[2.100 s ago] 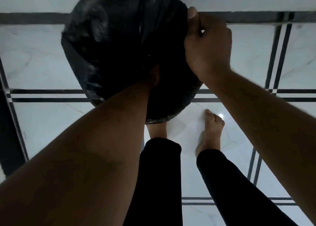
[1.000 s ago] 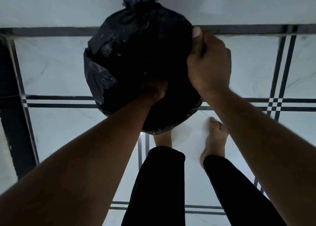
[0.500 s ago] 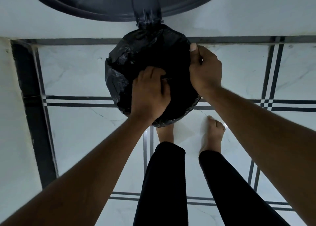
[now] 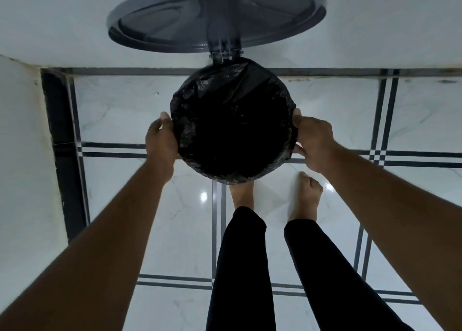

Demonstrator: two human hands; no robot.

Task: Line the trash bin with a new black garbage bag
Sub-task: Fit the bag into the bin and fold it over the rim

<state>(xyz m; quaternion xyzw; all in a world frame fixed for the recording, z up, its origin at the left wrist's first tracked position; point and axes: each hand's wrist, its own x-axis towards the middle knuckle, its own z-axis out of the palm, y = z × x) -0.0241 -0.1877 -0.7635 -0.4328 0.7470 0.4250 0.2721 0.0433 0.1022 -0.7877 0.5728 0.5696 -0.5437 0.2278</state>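
The task looked close to done. The black garbage bag [image 4: 232, 120] sat inside the trash bin [image 4: 252, 178], which stood on the tiled floor [image 4: 120, 105] just in front of the person's bare feet, and its mouth was folded out over the round rim all the way around as far as the head view showed. The plastic lay wrinkled along the far and left edges, while the inside read as one dark hollow, so whether the bag reached the bottom could not be told. The hinged lid [image 4: 217, 18] stood open behind the bin, tipped back toward the wall.

What seemed left was small: snugging the overhang down the sides, perhaps pressing the bag in deeper, and closing the lid.

The left hand [image 4: 161, 140] was cupped against the left side of the rim, fingers curled around the outside and hidden behind the bin, thumb up near the top edge, touching the folded plastic. The right hand [image 4: 312, 143] mirrored it on the right side, half closed, its thumb on the rim and its fingers pinching or tucking the bag's edge lower down; how tight that pinch was could not be told
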